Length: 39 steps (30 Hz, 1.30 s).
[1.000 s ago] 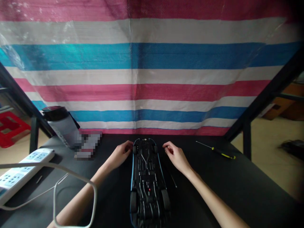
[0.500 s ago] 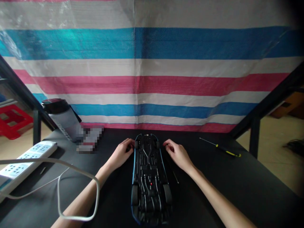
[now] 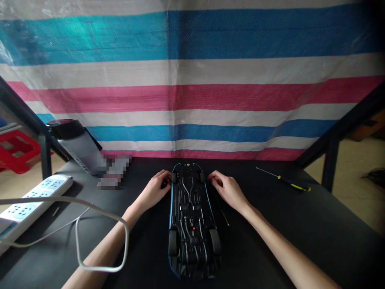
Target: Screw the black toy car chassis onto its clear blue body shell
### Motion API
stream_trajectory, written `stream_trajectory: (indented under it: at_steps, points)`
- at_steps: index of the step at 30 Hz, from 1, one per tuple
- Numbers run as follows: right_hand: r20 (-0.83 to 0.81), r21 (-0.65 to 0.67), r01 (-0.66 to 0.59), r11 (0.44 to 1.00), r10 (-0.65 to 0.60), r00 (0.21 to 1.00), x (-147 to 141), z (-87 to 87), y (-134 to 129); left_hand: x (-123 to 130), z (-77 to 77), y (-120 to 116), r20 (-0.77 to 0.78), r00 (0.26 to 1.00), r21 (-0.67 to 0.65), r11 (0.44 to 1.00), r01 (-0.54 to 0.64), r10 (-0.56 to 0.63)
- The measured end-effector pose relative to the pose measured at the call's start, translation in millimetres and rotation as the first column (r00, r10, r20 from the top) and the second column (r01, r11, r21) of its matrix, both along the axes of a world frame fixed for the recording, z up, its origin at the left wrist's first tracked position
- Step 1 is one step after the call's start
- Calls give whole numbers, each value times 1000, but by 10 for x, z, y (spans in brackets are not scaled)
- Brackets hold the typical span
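Already the model car (image 3: 192,212) lies wheels-up on the bench (image 3: 315,224), underbody (image 3: 189,241) still in place, left hand (image 3: 158,187) and right hand (image 3: 227,188) loosely curled beside its far end, grip unclear, the screwdriver (image 3: 293,184) unheld to its right.

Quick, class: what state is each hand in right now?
Left hand: curled beside the upturned toy car; whether it grips cannot be told.
Right hand: part open, loosely curled, apart from the car, holding nothing visible.
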State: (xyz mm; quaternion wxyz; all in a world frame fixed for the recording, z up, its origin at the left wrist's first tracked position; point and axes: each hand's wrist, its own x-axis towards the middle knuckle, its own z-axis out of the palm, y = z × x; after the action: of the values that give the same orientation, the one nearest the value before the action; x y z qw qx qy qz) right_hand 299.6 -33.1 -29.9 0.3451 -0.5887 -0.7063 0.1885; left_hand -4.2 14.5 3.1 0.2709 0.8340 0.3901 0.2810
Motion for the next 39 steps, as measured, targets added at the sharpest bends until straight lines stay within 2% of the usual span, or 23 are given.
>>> stream_trajectory:
  at_steps: [20,39]
  points:
    - [49,-6,11,1000,-11,999,4,26,-25,23,28,-29,-10,1000,1,1000,4,-4]
    - [47,1,-3,1000,3,999,27,-48,9,9,-37,-6,5,1000,36,999,5,-6]
